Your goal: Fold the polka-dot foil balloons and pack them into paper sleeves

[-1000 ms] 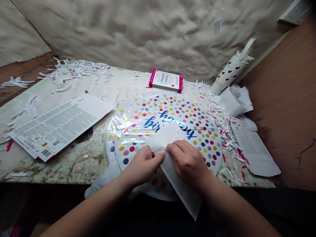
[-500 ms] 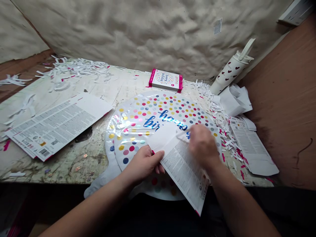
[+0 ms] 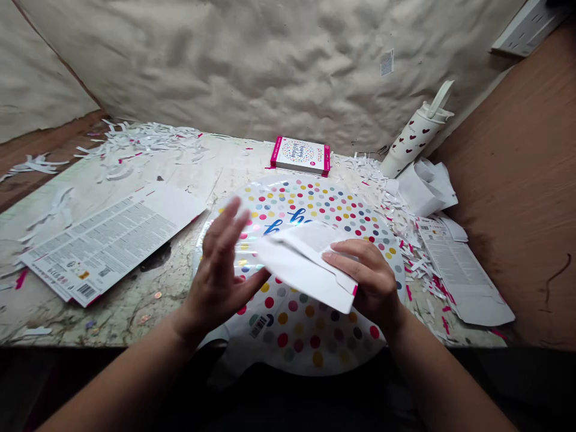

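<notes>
My right hand [image 3: 366,273] grips a partly folded white card sleeve [image 3: 306,267] by its right end, fingers on top. My left hand [image 3: 222,264] is raised at the sleeve's left end with its fingers spread and blurred. The thumb is close to the sleeve's edge; whether it touches I cannot tell. Beneath both hands lies a flat white foil balloon [image 3: 333,207] with coloured dots and blue lettering, partly covered by the sleeve. A small barcode label [image 3: 258,326] shows near its lower left.
Flat printed cards [image 3: 112,240] lie on the left. A pile of finished packs [image 3: 300,155] sits at the back. Paper strips [image 3: 148,141] litter the table. On the right are a heart-patterned bottle [image 3: 411,141], crumpled paper [image 3: 423,186] and another printed card [image 3: 459,270].
The card has been turned and bent over, and now sits in my right hand. My left hand has let go of it and opened. More of the balloon's lower part shows.
</notes>
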`<state>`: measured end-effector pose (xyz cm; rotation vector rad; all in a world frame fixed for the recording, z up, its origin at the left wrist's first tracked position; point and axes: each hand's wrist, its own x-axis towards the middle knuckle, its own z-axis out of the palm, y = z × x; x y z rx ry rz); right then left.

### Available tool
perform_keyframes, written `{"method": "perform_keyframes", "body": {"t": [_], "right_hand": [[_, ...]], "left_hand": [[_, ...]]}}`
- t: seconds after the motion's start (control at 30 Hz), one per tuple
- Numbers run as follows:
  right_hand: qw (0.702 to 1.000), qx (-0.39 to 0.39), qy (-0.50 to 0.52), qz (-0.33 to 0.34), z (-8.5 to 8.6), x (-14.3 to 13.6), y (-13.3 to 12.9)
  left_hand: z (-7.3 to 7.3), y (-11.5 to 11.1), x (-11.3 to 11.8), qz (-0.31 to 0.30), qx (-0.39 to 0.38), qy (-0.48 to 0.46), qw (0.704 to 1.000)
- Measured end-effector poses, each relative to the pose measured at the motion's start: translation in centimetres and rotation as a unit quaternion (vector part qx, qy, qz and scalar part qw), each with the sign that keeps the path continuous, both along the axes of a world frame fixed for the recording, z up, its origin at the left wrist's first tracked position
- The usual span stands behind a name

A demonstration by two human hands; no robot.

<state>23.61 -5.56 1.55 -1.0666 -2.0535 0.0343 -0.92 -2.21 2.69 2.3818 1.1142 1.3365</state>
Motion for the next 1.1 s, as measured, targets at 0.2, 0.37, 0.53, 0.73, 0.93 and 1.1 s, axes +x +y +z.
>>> {"method": "perform_keyframes", "body": {"t": [0.2,0.37,0.53,0.73,0.93,1.1], "right_hand": [[0.985,-0.008,-0.124,0.119,-3.4,0.5,-2.3],[0.982,-0.107,-0.135,0.083,-4.1,-0.3,-4.2],[0.957,-0.283,-0.051,0.028,-2.6,-0.3,-2.9],[0.93,-0.326,-0.146,-0.084,-1.5,-0.8,-1.2],[0.926,-0.156,-0.343,0.015,-2.0,-2.4,-1.7],[0.912,-0.057,-0.404,-0.029,-1.3,-3.4,-1.2]], "left_hand": [[-3.8,-1.6,-1.4,-0.205,0.069,0.248,0.944],[-4.2,-2.8,0.1,-0.22,-0.055,0.282,0.932],[-2.9,-1.6,1.3,-0.211,-0.174,0.274,0.922],[-2.9,-0.9,2.7,-0.026,-0.238,0.272,0.932],[-2.5,0.2,2.1,-0.071,-0.257,0.253,0.93],[-0.7,-1.9,1.5,-0.137,-0.461,0.078,0.873]]}}
